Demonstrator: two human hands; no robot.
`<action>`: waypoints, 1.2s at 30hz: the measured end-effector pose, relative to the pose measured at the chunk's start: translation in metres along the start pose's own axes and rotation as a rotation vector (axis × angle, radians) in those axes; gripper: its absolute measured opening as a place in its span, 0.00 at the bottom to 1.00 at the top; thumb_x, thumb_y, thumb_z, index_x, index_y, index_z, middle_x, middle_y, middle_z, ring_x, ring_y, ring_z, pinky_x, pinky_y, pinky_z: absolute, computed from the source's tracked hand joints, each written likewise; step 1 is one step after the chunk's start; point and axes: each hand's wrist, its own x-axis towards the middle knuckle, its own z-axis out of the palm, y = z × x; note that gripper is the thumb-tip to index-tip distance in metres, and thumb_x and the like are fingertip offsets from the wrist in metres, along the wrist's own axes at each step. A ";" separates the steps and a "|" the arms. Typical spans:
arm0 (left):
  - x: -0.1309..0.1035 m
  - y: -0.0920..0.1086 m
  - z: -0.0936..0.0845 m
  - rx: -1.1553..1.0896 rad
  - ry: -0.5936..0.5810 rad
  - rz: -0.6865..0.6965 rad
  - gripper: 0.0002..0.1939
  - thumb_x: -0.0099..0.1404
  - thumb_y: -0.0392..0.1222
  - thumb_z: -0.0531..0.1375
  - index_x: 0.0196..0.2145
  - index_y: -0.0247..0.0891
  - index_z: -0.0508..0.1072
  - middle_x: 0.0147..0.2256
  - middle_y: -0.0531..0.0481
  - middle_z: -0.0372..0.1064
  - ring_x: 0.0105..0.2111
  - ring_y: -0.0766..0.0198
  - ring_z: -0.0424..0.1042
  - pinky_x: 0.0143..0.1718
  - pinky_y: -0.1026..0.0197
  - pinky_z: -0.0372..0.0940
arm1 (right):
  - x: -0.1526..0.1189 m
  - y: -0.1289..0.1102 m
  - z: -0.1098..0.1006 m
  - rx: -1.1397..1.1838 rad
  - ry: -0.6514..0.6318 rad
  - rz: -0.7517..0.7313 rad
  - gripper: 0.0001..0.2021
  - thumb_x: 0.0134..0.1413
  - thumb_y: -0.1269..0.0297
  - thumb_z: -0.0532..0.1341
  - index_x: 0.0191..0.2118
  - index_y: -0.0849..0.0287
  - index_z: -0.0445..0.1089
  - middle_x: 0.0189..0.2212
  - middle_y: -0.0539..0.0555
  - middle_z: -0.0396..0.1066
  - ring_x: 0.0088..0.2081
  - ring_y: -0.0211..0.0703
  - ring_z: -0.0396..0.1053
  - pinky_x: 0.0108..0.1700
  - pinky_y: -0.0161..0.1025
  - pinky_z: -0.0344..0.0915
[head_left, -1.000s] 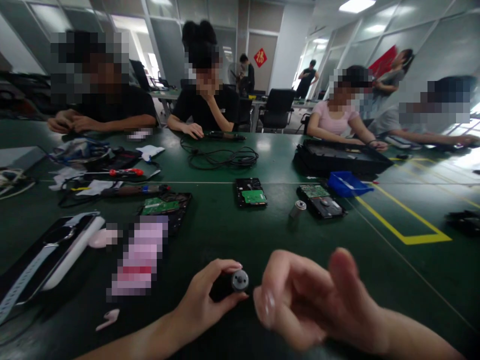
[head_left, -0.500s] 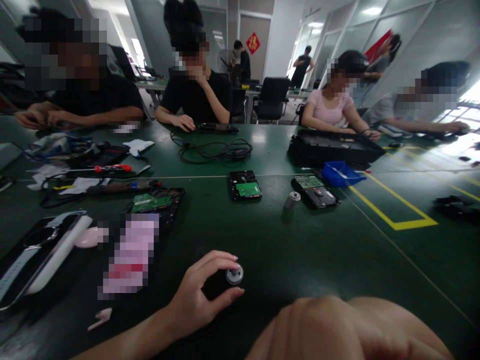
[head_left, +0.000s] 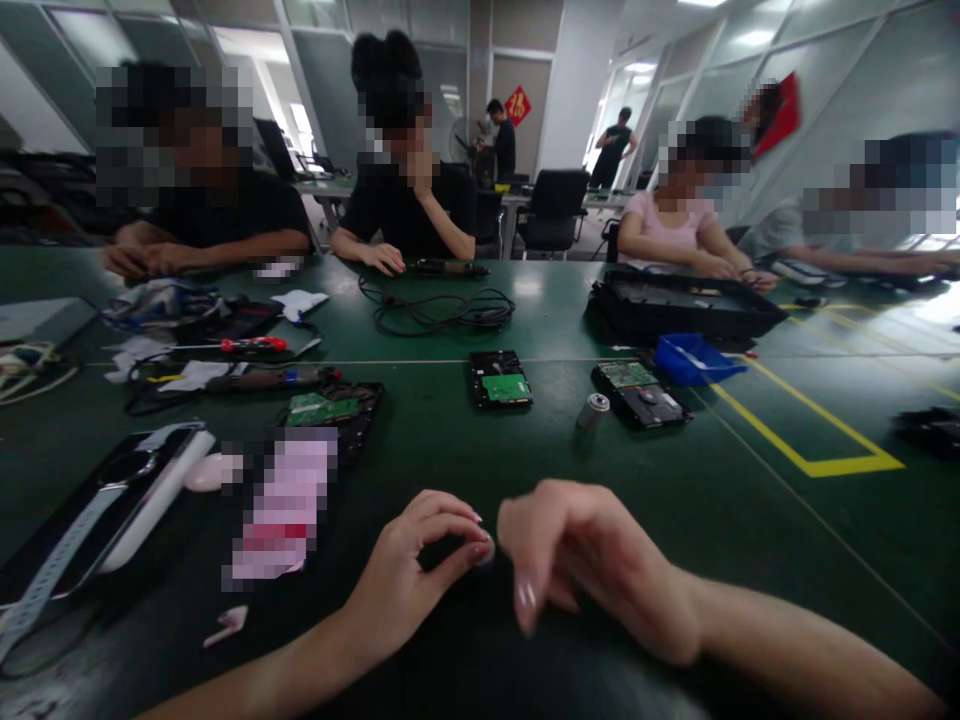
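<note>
My left hand (head_left: pixel 420 565) pinches a small metal motor (head_left: pixel 486 550) between thumb and fingertips, just above the green table. Most of the motor is hidden behind those fingers; only a grey rounded edge shows. My right hand (head_left: pixel 592 560) hangs just to its right, slightly blurred, with the thumb pointing down and the fingers bent and apart. Nothing shows in it. Beyond the hands stands a similar metal cylinder (head_left: pixel 593 411), upright. Two hard drives with green boards lie farther off, one in the middle (head_left: pixel 501 380) and one at the right (head_left: pixel 641 392).
At left lie a pink pixelated sheet (head_left: pixel 285 505), another hard drive (head_left: pixel 367 420), a watch (head_left: pixel 127 467) on a white-edged device, a pink earbud (head_left: pixel 227 625) and a red-handled screwdriver (head_left: pixel 255 344). A blue tray (head_left: pixel 697 362) and black casing (head_left: pixel 682 305) sit at right. Co-workers sit opposite.
My right hand has come up from the bottom edge to beside the left hand. My left thumb and fingers have closed on the motor. The view has shifted a little.
</note>
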 end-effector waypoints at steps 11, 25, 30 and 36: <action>-0.018 -0.034 -0.052 0.347 0.104 -0.107 0.06 0.62 0.36 0.63 0.36 0.43 0.80 0.33 0.51 0.78 0.34 0.58 0.76 0.37 0.58 0.70 | -0.001 0.091 0.004 -0.449 -0.093 -0.030 0.26 0.54 0.59 0.66 0.58 0.52 0.62 0.53 0.55 0.68 0.54 0.49 0.66 0.58 0.49 0.62; -0.031 -0.063 -0.045 0.466 0.150 -0.075 0.07 0.61 0.37 0.63 0.37 0.45 0.81 0.34 0.50 0.75 0.34 0.57 0.75 0.36 0.56 0.71 | 0.000 0.090 0.004 -0.455 -0.064 -0.028 0.23 0.54 0.64 0.65 0.56 0.52 0.63 0.52 0.54 0.69 0.53 0.48 0.67 0.57 0.48 0.63; -0.026 -0.037 -0.038 0.358 0.172 0.015 0.07 0.65 0.37 0.61 0.38 0.43 0.79 0.34 0.50 0.75 0.35 0.58 0.75 0.37 0.58 0.71 | 0.000 0.092 0.004 -0.454 -0.056 -0.065 0.22 0.55 0.64 0.65 0.56 0.53 0.63 0.51 0.56 0.70 0.52 0.48 0.68 0.56 0.47 0.64; -0.011 0.000 -0.010 0.155 0.050 0.156 0.06 0.66 0.35 0.61 0.39 0.42 0.77 0.36 0.50 0.77 0.37 0.60 0.75 0.41 0.59 0.69 | 0.000 0.096 0.005 -0.474 -0.047 -0.086 0.21 0.54 0.65 0.64 0.54 0.55 0.64 0.48 0.56 0.71 0.49 0.47 0.68 0.53 0.45 0.65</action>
